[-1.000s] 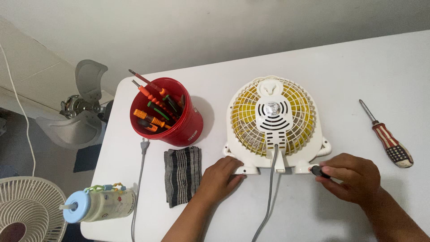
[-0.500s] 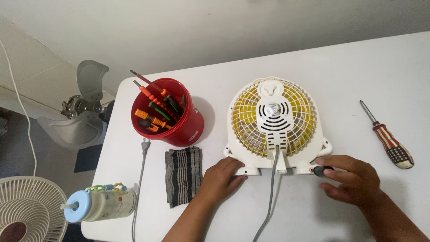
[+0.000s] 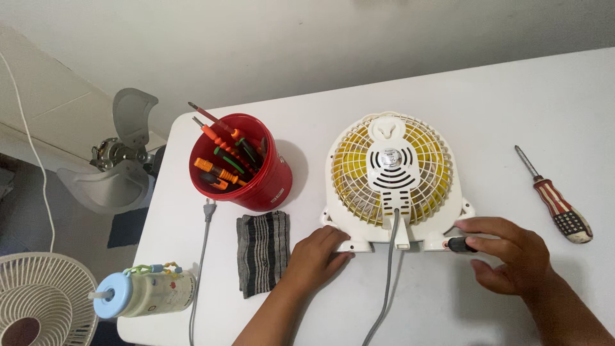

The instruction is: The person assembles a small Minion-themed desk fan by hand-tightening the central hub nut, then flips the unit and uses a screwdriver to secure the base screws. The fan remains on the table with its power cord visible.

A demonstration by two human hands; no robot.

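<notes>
Left hand rests flat, steadying the box fan base. Right hand pinches a stubby black screwdriver; loose fingertip grip could slip off the screw.

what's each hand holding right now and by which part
The right hand pinches a small black tool by its handle, at the fan base. The left hand only presses the fan's base edge.

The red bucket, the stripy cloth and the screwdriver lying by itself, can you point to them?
red bucket [image 3: 259, 186], head view, on its outer front wall.
stripy cloth [image 3: 261, 250], head view, on its middle.
screwdriver [image 3: 561, 209], head view, on its striped handle.
</notes>
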